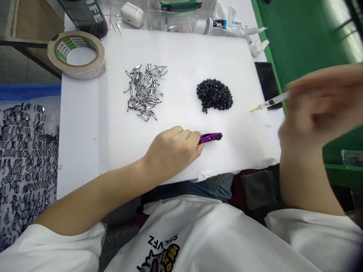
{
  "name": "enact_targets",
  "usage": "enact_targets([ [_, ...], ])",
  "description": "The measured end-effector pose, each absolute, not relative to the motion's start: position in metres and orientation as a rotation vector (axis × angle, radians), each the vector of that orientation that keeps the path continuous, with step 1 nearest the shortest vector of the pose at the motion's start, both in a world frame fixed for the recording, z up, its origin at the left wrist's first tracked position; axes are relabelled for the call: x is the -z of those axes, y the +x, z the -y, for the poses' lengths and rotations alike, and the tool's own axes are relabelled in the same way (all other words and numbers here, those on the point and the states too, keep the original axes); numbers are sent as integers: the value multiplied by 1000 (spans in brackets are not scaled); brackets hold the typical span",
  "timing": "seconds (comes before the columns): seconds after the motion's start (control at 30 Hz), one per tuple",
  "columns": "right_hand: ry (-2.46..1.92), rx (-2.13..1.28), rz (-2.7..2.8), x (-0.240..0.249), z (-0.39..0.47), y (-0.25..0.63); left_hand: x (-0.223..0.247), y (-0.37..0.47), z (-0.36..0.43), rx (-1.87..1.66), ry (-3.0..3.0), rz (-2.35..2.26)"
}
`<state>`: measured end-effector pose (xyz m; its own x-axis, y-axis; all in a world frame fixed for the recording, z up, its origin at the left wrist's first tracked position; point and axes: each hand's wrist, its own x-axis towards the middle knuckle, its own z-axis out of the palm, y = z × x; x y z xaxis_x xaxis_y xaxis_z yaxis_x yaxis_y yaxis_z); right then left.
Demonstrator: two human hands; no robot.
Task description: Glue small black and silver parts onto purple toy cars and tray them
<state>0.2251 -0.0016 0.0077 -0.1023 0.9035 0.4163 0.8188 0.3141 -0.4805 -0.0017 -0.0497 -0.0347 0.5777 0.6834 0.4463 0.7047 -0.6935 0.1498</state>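
Note:
My left hand (177, 147) is closed on a small glossy purple-and-black piece (211, 137) with a round black end. Most of that piece is hidden in my fist, so its kind is unclear. My right hand (314, 109), smeared by motion, grips a thin syringe (272, 101) above the right edge of the white pad. The syringe's yellow tip points left. Ahead of my left hand lies a pile of small black pieces (217, 94). Farther left, flat leaf-shaped pieces with dark outlines (144, 90) are spread on the pad.
Around these is a white foam pad (176, 49). A tape roll (76, 54) and dark bottle (87, 17) stand at the left. A white earphone case (132, 15), clear box (172, 19) and tube (210, 26) line the back. A black phone-like slab (268, 81) lies right.

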Motion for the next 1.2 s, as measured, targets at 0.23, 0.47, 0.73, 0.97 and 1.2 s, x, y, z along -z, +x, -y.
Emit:
enact_targets([
  [0.23,-1648,-286,2402,14,-3,186,35,-2,50,744,-2751,1223],
  [0.47,-1748,-122,2424,21,-10,178,36,-2,50,760,-2750,1225],
  [0.73,-1784,-281,2494,14,-21,179,36,-2,49,742,-2766,1224],
  [0.97,-1671,-299,2628,6,-21,184,35,-3,50,734,-2783,1222],
  [1.2,-1585,-93,2647,14,-12,188,35,-4,49,738,-2796,1220],
])
